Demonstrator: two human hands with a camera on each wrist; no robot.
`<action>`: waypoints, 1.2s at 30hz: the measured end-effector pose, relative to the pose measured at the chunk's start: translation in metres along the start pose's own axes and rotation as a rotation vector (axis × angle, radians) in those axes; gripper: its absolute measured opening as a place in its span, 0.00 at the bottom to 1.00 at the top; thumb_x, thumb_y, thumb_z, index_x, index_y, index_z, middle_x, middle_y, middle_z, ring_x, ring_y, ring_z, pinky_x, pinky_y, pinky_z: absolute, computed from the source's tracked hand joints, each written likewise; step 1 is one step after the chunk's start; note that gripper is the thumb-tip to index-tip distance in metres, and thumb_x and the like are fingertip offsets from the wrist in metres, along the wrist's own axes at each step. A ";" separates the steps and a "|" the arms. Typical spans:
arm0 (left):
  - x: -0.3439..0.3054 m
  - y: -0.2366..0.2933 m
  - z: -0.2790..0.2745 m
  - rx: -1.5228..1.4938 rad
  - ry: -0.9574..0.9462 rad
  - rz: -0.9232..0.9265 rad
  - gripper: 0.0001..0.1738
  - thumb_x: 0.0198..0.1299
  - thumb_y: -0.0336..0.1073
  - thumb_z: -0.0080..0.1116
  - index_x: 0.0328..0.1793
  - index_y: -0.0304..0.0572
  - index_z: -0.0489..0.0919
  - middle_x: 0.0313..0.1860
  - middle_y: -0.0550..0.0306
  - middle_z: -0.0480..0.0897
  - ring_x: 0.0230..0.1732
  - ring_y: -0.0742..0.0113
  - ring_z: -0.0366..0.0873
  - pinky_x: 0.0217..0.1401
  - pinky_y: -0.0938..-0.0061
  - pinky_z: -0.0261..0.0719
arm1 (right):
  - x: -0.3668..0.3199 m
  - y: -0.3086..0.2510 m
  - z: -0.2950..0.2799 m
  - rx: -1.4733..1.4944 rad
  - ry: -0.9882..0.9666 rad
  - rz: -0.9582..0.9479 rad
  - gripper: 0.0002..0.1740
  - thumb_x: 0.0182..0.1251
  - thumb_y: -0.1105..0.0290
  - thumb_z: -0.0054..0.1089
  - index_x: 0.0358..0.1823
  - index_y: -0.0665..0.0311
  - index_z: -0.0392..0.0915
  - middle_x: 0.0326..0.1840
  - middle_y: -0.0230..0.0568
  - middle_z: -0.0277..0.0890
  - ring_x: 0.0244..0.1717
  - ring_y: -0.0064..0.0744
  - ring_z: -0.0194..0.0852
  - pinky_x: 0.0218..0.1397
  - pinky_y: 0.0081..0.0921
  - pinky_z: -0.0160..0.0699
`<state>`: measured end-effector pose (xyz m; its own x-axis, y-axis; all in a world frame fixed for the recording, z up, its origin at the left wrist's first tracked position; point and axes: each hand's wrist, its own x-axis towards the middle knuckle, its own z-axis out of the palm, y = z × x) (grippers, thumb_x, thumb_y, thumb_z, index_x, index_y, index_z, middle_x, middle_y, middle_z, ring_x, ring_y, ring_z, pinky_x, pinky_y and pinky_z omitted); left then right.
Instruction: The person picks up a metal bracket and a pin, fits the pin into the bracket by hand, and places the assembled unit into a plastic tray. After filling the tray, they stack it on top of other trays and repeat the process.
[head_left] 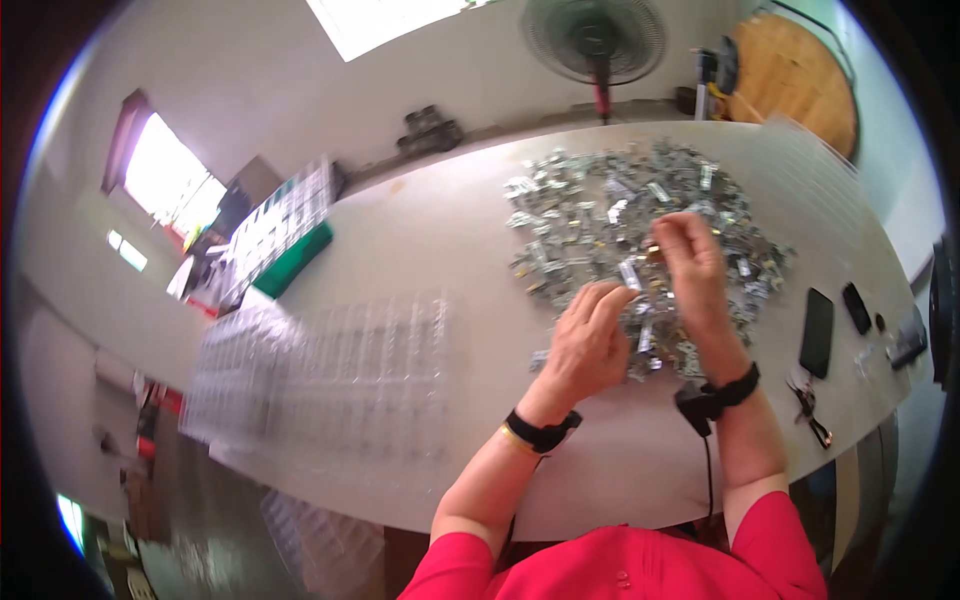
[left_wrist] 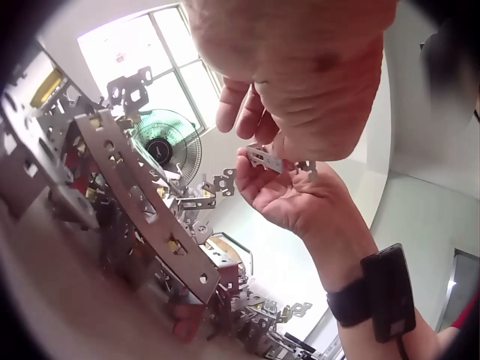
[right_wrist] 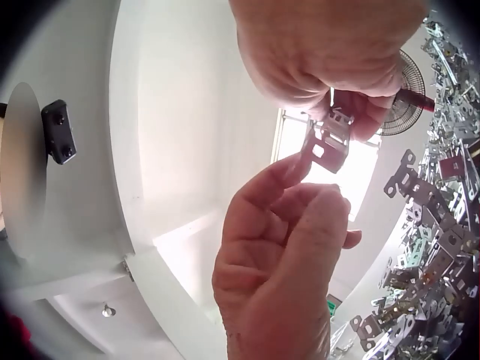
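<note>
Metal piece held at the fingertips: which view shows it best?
The right wrist view: the metal piece looks largest there, its cutouts plain. The left wrist view shows it smaller, at a slant; the head view leaves it unclear.

Here's a silvery metal bracket [right_wrist: 331,142], punched with openings, held up at a tilt; more metal pieces [head_left: 590,225] heap loosely across the tabletop [head_left: 480,250].

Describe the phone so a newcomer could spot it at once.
On the big pale table, find the heap of metal parts. Just right of it in the head view lies the phone, a flat dark slab with rounded corners. It is clearly longer and wider than the small black object beside it.
</note>
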<state>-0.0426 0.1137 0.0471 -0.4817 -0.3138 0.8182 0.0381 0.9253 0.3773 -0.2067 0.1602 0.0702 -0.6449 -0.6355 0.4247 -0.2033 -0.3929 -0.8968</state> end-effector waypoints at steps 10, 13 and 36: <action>0.003 -0.005 -0.002 -1.007 -0.097 -0.747 0.18 0.78 0.44 0.44 0.60 0.34 0.68 0.50 0.54 0.78 0.51 0.71 0.78 0.55 0.70 0.79 | -0.024 -0.026 0.017 -0.028 -0.170 -0.090 0.05 0.78 0.71 0.52 0.45 0.64 0.75 0.39 0.27 0.76 0.39 0.13 0.71 0.45 0.17 0.74; 0.002 -0.002 -0.002 -1.109 -0.159 -0.813 0.18 0.79 0.49 0.42 0.52 0.40 0.70 0.42 0.61 0.77 0.48 0.73 0.78 0.52 0.73 0.78 | -0.028 -0.022 0.020 -0.041 -0.213 -0.056 0.04 0.78 0.72 0.53 0.46 0.64 0.75 0.41 0.27 0.76 0.39 0.13 0.70 0.45 0.16 0.73; -0.001 -0.005 -0.011 -1.148 0.070 -1.019 0.26 0.79 0.53 0.39 0.40 0.38 0.75 0.25 0.63 0.68 0.22 0.72 0.65 0.24 0.80 0.61 | -0.031 -0.032 0.019 -0.012 -0.267 -0.038 0.05 0.77 0.71 0.56 0.47 0.63 0.76 0.39 0.27 0.77 0.39 0.13 0.72 0.40 0.16 0.73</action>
<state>-0.0331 0.1067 0.0494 -0.6819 -0.7312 0.0183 0.3769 -0.3297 0.8656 -0.1661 0.1794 0.0883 -0.4200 -0.7738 0.4741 -0.2337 -0.4125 -0.8804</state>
